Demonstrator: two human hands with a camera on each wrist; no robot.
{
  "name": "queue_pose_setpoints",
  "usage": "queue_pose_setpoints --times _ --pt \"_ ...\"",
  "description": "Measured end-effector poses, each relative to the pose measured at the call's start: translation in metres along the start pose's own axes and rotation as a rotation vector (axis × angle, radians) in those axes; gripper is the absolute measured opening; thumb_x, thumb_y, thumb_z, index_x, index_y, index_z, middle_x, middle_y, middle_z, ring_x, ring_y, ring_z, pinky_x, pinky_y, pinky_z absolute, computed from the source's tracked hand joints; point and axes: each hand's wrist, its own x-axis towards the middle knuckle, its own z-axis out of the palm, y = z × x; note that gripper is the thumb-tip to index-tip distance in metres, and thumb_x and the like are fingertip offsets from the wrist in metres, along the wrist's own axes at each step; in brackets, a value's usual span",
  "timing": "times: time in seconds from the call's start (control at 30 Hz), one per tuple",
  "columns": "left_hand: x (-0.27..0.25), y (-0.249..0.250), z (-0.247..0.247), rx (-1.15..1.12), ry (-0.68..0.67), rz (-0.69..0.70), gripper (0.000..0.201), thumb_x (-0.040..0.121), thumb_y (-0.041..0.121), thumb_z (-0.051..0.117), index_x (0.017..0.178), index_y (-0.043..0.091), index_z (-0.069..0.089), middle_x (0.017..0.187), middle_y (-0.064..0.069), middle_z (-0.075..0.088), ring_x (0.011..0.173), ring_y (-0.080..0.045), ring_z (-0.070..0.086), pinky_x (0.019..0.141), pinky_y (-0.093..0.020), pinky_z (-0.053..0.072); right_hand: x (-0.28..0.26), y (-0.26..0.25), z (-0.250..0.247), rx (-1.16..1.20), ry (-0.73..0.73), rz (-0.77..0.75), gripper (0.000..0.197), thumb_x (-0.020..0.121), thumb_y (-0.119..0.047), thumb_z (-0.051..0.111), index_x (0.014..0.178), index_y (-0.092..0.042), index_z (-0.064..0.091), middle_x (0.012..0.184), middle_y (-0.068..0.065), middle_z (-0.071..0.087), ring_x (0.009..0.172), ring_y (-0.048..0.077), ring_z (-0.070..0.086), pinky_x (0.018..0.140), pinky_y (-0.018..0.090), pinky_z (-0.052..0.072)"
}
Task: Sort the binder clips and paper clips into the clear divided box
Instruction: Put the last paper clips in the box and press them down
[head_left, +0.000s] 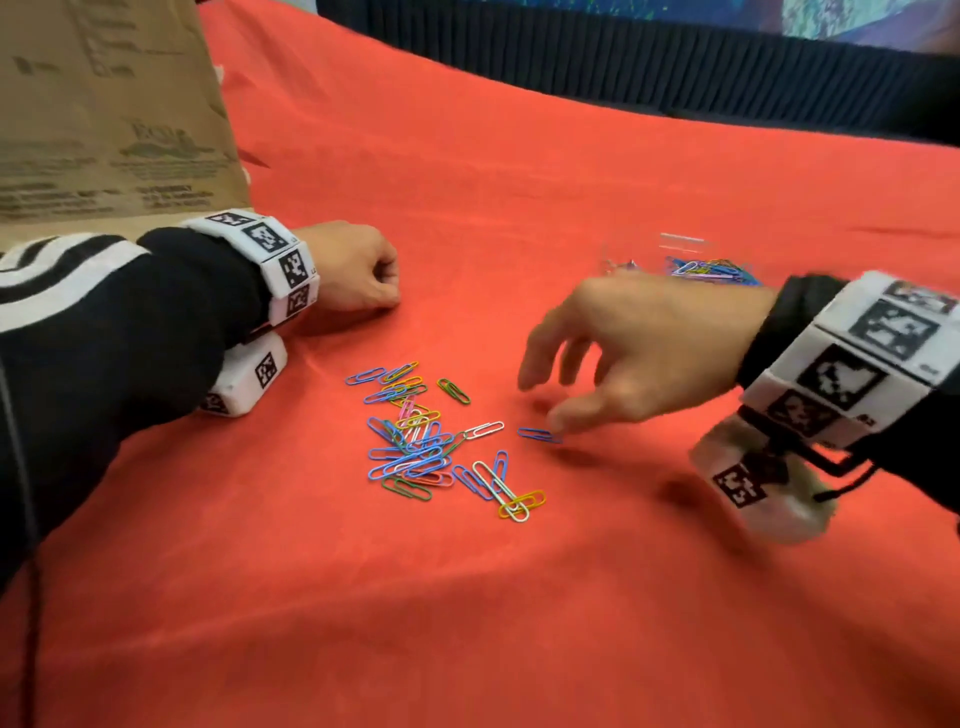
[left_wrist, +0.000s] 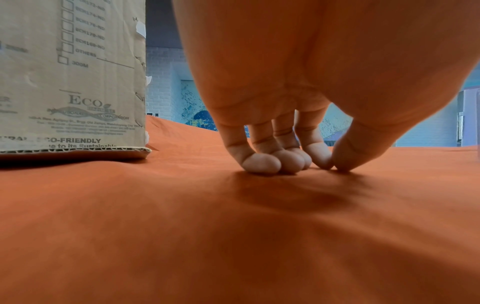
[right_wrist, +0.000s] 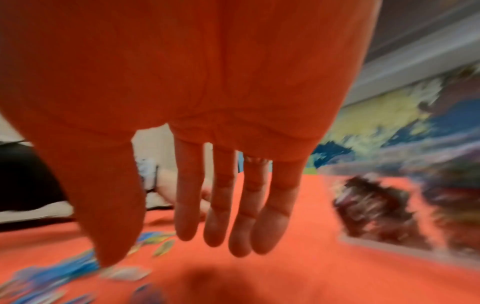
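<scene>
A pile of coloured paper clips (head_left: 418, 436) lies on the red cloth in the head view. One blue paper clip (head_left: 539, 435) lies apart to its right. My right hand (head_left: 550, 402) hovers over that clip, fingers spread and holding nothing; its thumb tip is just above the clip. The right wrist view is blurred and shows straight fingers (right_wrist: 217, 216) above the clips. Behind the right hand stands the clear divided box (head_left: 680, 260), with paper clips in its right part. My left hand (head_left: 387, 283) rests curled on the cloth, fingertips (left_wrist: 262, 164) pressed down, empty.
A cardboard box (head_left: 104, 104) stands at the back left, close to my left wrist. The red cloth (head_left: 467, 597) covers the whole work surface. A dark ribbed edge (head_left: 623, 52) runs along the far side.
</scene>
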Motion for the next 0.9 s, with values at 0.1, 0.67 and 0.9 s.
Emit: queue_pose_setpoints --times 0.1,0.67,0.9 --pt "0.0 -0.001 0.0 -0.005 0.004 -0.01 0.017 0.083 0.028 0.062 0.067 0.022 0.057 0.071 0.004 0.06 0.075 -0.025 0.056 0.072 -0.025 0.039 0.007 -0.026 0.021 -0.048 -0.044 -0.141 0.057 0.068 -0.061 0.075 0.119 -0.038 0.063 0.1 -0.017 0.064 0.082 0.004 0.06 0.077 0.02 0.048" --pt "-0.001 0.002 -0.001 -0.019 0.003 -0.015 0.015 0.081 0.029 0.063 0.069 0.021 0.06 0.068 0.008 0.061 0.069 -0.02 0.054 0.069 -0.025 0.04 0.006 -0.051 0.027 -0.06 -0.094 -0.172 0.015 0.07 -0.013 0.065 0.078 -0.027 0.066 0.073 -0.009 0.065 0.069 0.009 0.058 0.065 0.026 0.051" --pt "0.0 -0.002 0.002 0.0 0.014 0.007 0.015 0.082 0.029 0.062 0.07 0.02 0.061 0.07 0.005 0.064 0.069 -0.022 0.056 0.068 -0.024 0.037 -0.01 -0.008 -0.005 0.142 -0.015 -0.008 0.018 0.072 -0.012 0.075 0.068 -0.029 0.07 0.058 -0.022 0.065 0.063 0.004 0.067 0.062 0.018 0.051"
